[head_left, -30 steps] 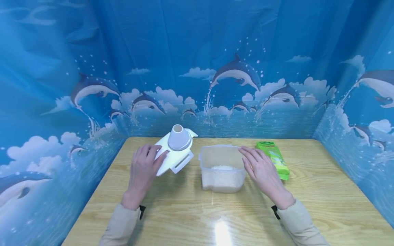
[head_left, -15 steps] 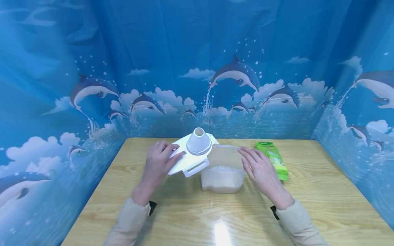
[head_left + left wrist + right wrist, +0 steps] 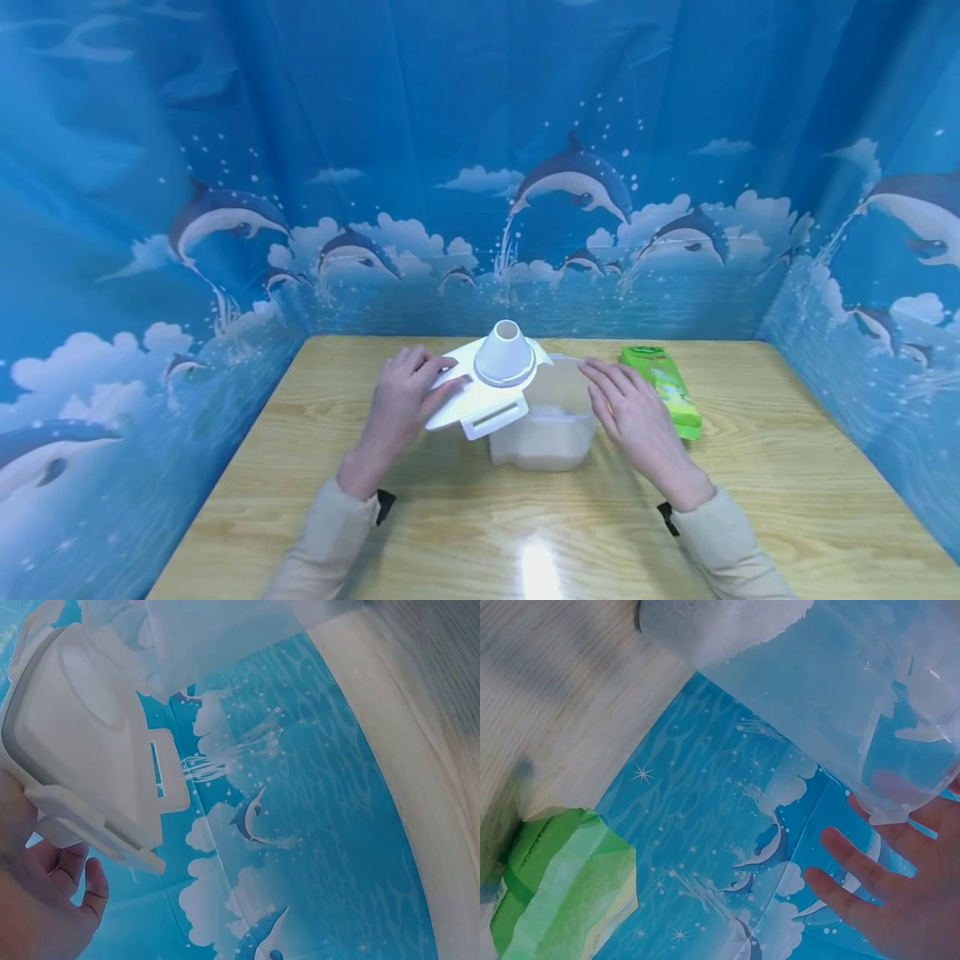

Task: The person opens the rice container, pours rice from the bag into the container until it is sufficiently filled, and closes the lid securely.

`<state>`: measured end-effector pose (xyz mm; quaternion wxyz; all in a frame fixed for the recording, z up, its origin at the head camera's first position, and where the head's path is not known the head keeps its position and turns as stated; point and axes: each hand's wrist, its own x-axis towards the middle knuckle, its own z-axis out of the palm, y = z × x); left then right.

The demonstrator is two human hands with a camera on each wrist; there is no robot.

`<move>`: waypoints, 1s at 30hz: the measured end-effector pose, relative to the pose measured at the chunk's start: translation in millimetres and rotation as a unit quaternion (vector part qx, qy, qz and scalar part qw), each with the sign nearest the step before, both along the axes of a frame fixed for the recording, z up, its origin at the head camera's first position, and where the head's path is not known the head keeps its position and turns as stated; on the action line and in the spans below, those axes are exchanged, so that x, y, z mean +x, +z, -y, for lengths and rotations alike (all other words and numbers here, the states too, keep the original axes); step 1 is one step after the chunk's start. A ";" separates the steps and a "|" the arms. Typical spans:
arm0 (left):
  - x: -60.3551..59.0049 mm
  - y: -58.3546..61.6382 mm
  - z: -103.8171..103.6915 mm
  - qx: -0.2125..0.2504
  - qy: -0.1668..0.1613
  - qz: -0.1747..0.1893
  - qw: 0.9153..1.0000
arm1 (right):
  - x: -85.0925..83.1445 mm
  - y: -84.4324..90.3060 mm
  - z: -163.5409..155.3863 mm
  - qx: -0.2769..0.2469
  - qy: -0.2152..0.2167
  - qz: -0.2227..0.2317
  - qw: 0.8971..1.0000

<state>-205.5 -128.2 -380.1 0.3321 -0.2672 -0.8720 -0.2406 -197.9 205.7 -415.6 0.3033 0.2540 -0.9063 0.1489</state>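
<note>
While the left hand reaches forward from its sleeve in the head view, its grip pinches the white funnel lid, tilted over the clear container of white grains on the counter. Right hand lies spread against the container's right wall; a green packet sits just beyond. Left wrist view: the lid's underside above the curled fingers. Right wrist view: straight fingers touch the container.
</note>
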 end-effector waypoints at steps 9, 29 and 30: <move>-2.8 -0.3 -6.4 -0.015 -0.019 0.004 1.000 | -0.2 -0.9 1.7 -0.003 0.003 -0.009 1.000; -5.2 11.1 -28.4 -0.020 -0.006 0.100 0.995 | -2.0 -1.4 -1.2 0.003 0.001 -0.014 1.000; -4.8 11.8 -29.6 -0.016 -0.004 0.102 0.995 | -2.2 -1.6 -1.4 0.003 0.002 -0.014 1.000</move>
